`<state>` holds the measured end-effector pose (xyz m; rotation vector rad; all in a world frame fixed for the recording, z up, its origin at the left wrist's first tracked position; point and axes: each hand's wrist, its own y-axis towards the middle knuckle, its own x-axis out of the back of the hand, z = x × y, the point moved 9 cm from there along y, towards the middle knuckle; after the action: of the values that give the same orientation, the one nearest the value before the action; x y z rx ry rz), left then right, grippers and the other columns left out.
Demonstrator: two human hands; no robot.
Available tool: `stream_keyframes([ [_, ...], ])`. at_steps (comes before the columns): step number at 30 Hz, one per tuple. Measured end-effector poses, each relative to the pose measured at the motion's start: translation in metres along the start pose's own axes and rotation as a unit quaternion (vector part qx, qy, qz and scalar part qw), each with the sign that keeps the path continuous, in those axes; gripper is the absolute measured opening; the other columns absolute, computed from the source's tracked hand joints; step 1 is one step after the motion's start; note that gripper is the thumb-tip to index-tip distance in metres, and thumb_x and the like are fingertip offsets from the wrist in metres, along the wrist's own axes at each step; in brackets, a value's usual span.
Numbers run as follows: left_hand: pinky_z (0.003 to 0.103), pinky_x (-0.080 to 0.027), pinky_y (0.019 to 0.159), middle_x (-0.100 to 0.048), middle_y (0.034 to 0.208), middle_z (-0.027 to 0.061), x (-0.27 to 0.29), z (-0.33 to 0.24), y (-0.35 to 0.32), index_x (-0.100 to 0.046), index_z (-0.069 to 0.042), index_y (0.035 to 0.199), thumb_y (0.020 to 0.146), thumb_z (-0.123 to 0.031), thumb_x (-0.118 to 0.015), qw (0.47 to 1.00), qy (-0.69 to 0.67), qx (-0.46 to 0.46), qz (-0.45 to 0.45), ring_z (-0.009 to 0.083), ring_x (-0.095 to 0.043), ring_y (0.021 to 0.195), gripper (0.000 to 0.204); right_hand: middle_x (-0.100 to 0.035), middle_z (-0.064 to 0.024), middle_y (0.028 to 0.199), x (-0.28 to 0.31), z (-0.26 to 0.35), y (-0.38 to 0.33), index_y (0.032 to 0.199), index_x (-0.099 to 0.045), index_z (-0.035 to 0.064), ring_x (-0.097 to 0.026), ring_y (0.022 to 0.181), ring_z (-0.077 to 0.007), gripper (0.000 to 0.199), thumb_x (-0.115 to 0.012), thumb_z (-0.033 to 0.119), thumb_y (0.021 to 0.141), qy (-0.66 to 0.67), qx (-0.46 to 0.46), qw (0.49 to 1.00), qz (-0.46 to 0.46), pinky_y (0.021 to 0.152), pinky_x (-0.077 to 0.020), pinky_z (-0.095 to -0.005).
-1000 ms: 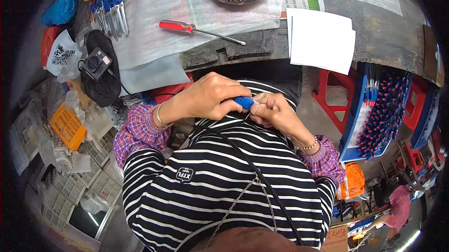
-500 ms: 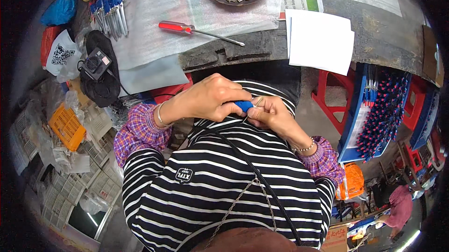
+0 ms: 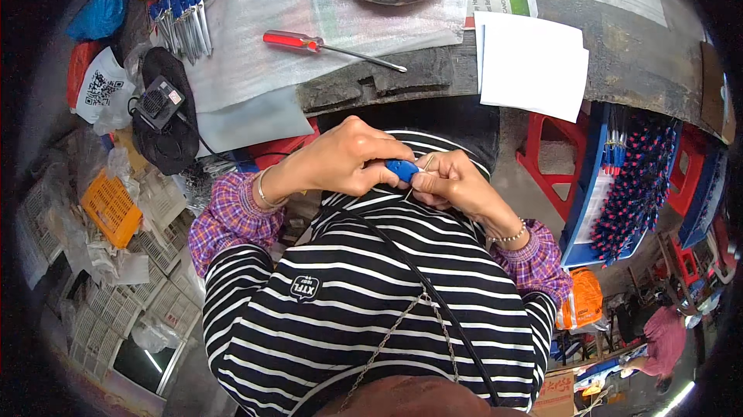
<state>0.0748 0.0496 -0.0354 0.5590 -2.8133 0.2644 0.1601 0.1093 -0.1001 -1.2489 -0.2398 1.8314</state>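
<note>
A small rounded blue plastic piece (image 3: 402, 170) is in front of my body, below the table edge. My left hand (image 3: 350, 160) pinches its left side between thumb and bent fingers. At its right end my right hand (image 3: 455, 183) is closed, the thumb pressed against the piece. A thin pale wire-like strip (image 3: 429, 162) sticks up by the right fingers; where it leads is hidden. Beyond my hands, on the table, lies a screwdriver (image 3: 292, 41) with a red handle.
A dark bowl (image 3: 396, 0) of small metal pieces sits at the table's back. Blue-topped pens (image 3: 182, 26) lie bundled at the far left, near a black device (image 3: 160, 103). White sheets (image 3: 534, 68) lie on the right. Below, a blue tray (image 3: 576, 235) holds many blue-and-red-ended items.
The blue piece has turned slightly and shows more of its face. Both hands keep their hold almost in the same place. The view has shifted slightly.
</note>
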Motion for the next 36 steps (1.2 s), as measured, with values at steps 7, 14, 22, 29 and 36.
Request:
stream_keyframes([
  [7, 0.032, -0.048, 0.052, -0.064, 0.072, 0.0125, 0.0073, -0.0017, -0.0004, -0.065, -0.001, 0.093, 0.069, -0.010, -0.071, 0.998, 0.052, 0.004, -0.032, 0.0266, -0.064, 0.061, 0.026, -0.050, 0.0019, 0.060, 0.0002, 0.0056, 0.0013, 0.088, -0.056, 0.0000, -0.036, 0.045, -0.0012, 0.016, -0.058, 0.015, 0.090, 0.028, 0.017, 0.999, -0.010, 0.040, -0.0241, -0.0162],
  [14, 0.033, -0.048, 0.052, -0.064, 0.072, 0.0125, 0.0024, 0.0047, 0.0000, -0.065, -0.002, 0.094, 0.068, -0.009, -0.071, 1.000, 0.015, 0.011, -0.001, 0.0274, -0.063, 0.061, 0.027, -0.051, 0.0018, 0.061, 0.0026, 0.0025, 0.0039, 0.087, -0.056, 0.0006, -0.036, 0.046, -0.0011, 0.015, -0.058, 0.015, 0.090, -0.018, 0.003, 1.000, 0.006, 0.040, -0.0238, -0.0165],
  [22, 0.033, -0.048, 0.051, -0.064, 0.072, 0.0124, 0.0056, 0.0021, 0.0003, -0.065, -0.002, 0.094, 0.067, -0.008, -0.071, 0.999, 0.039, 0.010, -0.030, 0.0276, -0.063, 0.060, 0.028, -0.050, 0.0013, 0.061, 0.0015, 0.0027, 0.0021, 0.090, -0.056, -0.0003, -0.035, 0.046, -0.0013, 0.016, -0.058, 0.016, 0.091, 0.025, 0.010, 1.000, -0.010, 0.040, -0.0247, -0.0166],
  [29, 0.034, -0.049, 0.052, -0.064, 0.073, 0.0126, -0.0001, 0.0041, 0.0005, -0.065, -0.001, 0.093, 0.068, -0.010, -0.070, 1.000, 0.017, 0.002, 0.002, 0.0273, -0.063, 0.060, 0.027, -0.051, 0.0026, 0.057, 0.0017, 0.0032, 0.0041, 0.087, -0.061, -0.0001, -0.040, 0.046, -0.0023, 0.016, -0.059, 0.016, 0.089, 0.001, -0.005, 1.000, 0.022, 0.041, -0.0290, -0.0170],
  [36, 0.034, -0.048, 0.050, -0.063, 0.071, 0.0121, 0.0061, -0.0021, -0.0017, -0.065, -0.001, 0.093, 0.070, -0.012, -0.070, 0.997, 0.065, -0.013, -0.045, 0.0274, -0.062, 0.059, 0.026, -0.051, 0.0011, 0.062, 0.0003, 0.0001, 0.0013, 0.097, -0.056, -0.0009, -0.036, 0.047, -0.0010, 0.018, -0.058, 0.016, 0.091, 0.028, 0.025, 0.999, -0.018, 0.041, -0.0254, -0.0162],
])
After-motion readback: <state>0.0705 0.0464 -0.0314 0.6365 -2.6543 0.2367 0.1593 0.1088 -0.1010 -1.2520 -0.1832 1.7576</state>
